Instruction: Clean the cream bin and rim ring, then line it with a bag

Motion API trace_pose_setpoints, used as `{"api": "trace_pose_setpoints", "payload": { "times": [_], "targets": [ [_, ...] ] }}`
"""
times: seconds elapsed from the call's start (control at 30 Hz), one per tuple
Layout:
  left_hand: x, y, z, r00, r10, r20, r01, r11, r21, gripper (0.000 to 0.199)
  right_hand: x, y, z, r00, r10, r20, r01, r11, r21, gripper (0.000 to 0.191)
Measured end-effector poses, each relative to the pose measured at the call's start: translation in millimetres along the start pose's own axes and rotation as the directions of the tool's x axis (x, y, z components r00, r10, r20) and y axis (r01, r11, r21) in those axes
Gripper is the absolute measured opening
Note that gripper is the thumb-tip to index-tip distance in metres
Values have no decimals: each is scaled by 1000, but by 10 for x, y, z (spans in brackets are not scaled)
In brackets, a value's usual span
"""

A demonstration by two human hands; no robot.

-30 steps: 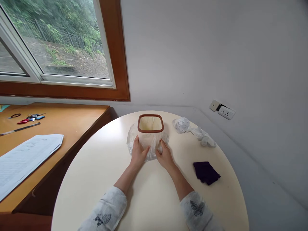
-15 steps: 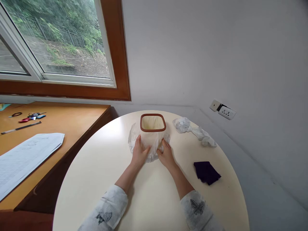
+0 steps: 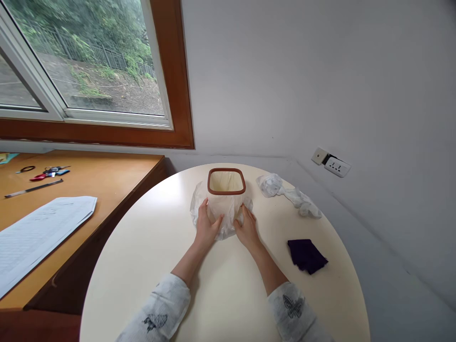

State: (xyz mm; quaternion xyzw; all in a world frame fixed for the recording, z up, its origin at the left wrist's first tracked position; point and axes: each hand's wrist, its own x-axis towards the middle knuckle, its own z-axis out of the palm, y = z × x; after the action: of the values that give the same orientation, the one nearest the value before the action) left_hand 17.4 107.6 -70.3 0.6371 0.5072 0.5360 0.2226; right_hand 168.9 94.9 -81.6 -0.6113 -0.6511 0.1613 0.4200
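A small cream trash bin (image 3: 213,202) with a brown rounded-square rim (image 3: 227,193) stands near the far side of the round table. A thin translucent plastic bag (image 3: 225,232) lines it and hangs over its outside, spreading in folds round the base. My left hand (image 3: 206,224) grips the bag at the bin's left front, fingers along the side and thumb in front. At the right front, my right hand (image 3: 246,227) holds the bag with its fingers curved and thumb turned inward. Some fingertips are hidden by the folds.
A crumpled, knotted plastic bag (image 3: 288,194) and a dark purple cloth (image 3: 307,256) lie right of the bin on the cream table (image 3: 149,266). At left, a wooden desk (image 3: 117,173) bears papers (image 3: 53,223), a pen (image 3: 33,188) and keys (image 3: 53,172). The wall stands close behind.
My right hand has shifted very slightly right along the bag, its thumb a little farther from the middle. The bin and my left hand stay nearly in place.
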Motion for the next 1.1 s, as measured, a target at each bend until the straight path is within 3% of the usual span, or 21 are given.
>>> {"api": "trace_pose_setpoints", "payload": {
  "times": [0.23, 0.7, 0.97, 1.1],
  "targets": [
    [10, 42, -40, 991, 47, -126, -36, 995, 89, 43, 2, 1, -16, 998, 37, -59, -35, 999, 38, 56],
    [8, 83, -65, 989, 74, -128, -66, 996, 67, 21, -10, -49, -43, 996, 59, -73, -55, 997, 60, 54],
    [6, 46, -58, 986, 60, -155, -58, 998, 15, 38, -11, -64, -56, 995, 55, -80, -50, 997, 59, 55],
    [10, 32, -61, 991, -5, -131, 5, 1000, -4, 50, -18, -53, -47, 996, 43, -82, -39, 998, 54, 55]
  ]
}}
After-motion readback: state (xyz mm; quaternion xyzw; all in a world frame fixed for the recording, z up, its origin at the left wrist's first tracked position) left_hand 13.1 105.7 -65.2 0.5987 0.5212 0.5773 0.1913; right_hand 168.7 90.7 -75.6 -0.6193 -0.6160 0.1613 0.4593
